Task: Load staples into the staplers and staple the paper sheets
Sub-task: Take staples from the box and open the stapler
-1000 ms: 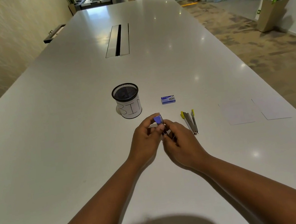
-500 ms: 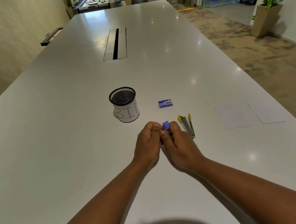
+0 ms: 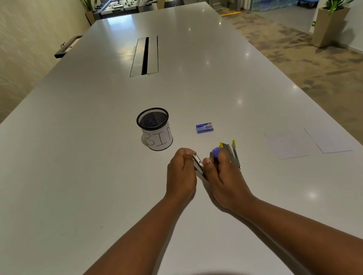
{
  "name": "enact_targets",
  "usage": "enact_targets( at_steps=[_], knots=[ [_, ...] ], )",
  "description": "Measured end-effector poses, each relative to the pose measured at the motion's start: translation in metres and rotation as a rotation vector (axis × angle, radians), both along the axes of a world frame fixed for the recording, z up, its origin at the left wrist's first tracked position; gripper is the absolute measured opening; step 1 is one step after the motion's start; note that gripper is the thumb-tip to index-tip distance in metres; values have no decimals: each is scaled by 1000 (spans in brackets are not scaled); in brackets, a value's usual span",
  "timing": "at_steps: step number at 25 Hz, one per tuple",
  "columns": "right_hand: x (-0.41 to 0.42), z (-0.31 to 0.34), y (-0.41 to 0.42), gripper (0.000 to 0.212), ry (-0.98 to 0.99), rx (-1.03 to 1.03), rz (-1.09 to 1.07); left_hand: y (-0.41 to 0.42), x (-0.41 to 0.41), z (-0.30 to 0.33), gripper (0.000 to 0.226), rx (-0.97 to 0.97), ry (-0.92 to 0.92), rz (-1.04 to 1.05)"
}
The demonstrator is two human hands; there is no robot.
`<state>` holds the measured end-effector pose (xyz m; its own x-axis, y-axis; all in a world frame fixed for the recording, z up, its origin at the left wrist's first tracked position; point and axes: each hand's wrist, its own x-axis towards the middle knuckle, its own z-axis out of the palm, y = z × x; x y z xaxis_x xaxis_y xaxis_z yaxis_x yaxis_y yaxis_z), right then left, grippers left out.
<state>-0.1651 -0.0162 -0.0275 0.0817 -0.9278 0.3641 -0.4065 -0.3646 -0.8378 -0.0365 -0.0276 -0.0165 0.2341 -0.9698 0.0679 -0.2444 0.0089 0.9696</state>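
Blue stapler (image 3: 216,153) swung open, both hands grasping it: left hand (image 3: 181,172) on the metal arm, right hand (image 3: 222,173) on the blue half. Staple box (image 3: 204,128) beyond looks unopened; paper sheets (image 3: 290,144) right of it, unstapled.

Both hands work close together at the near middle of the table (image 3: 87,175). Just right of the right hand (image 3: 224,173), touching or nearly so, lies the yellow stapler (image 3: 232,153), blocking a sideways move. Ahead stand the bin (image 3: 156,131) and the staple box (image 3: 204,128), with a bare gap between them. Two sheets (image 3: 306,142) lie well right; the table left of the left hand (image 3: 181,172) is bare.
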Motion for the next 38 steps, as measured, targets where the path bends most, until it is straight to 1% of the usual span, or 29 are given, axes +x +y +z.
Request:
enact_targets(
  at_steps=[2, 4, 8, 12, 14, 16, 18, 20, 22, 24, 26, 28, 31, 34, 36, 38],
  knots=[
    [-1, 1, 2, 32, -3, -33, 1, -1, 2, 0, 22, 7, 78, 16],
    [-3, 0, 4, 30, 35, -55, -26, -2, 5, 0, 18, 6, 140, 42],
    [-6, -1, 8, 23, 136, -93, -115, -4, 10, -3, 21, 30, 187, 47],
    [-12, -5, 13, 20, 74, -94, -91, -6, 10, -8, 26, 55, 211, 5],
    [-15, -5, 16, 18, 42, -91, -78, -6, 10, -9, 24, 56, 152, -13],
    [-17, -3, 18, 16, 3, -64, -90, -7, 11, -10, 27, 51, 6, -1],
    [-20, -3, 19, 24, -45, -13, -105, -10, 12, -9, 27, 45, -91, 34],
    [-22, -4, 24, 30, -38, 51, -128, -13, 12, -7, 27, 41, -136, 45],
    [-22, -5, 28, 23, 57, 44, -160, -18, 13, -5, 27, 30, -203, 21],
    [-23, -6, 32, 15, 184, -26, -156, -22, 12, -3, 27, 6, -293, -15],
    [-22, -6, 34, 20, 299, -82, -116, -24, 10, -3, 26, -20, -386, -31],
    [-22, -5, 33, 24, 347, -103, -81, -24, 9, -3, 25, -26, -419, -23],
    [-21, -4, 34, 21, 367, -96, -27, -25, 9, -4, 25, -5, -387, 1],
    [-20, -3, 38, 17, 358, -69, -20, -26, 11, -3, 22, 5, -375, 9],
    [-19, 0, 41, 23, 328, -74, -22, -27, 15, -2, 17, -39, -446, -65],
    [-18, 4, 43, 27, 331, -85, -22, -29, 19, -2, 17, -83, -515, -162]
  ],
)
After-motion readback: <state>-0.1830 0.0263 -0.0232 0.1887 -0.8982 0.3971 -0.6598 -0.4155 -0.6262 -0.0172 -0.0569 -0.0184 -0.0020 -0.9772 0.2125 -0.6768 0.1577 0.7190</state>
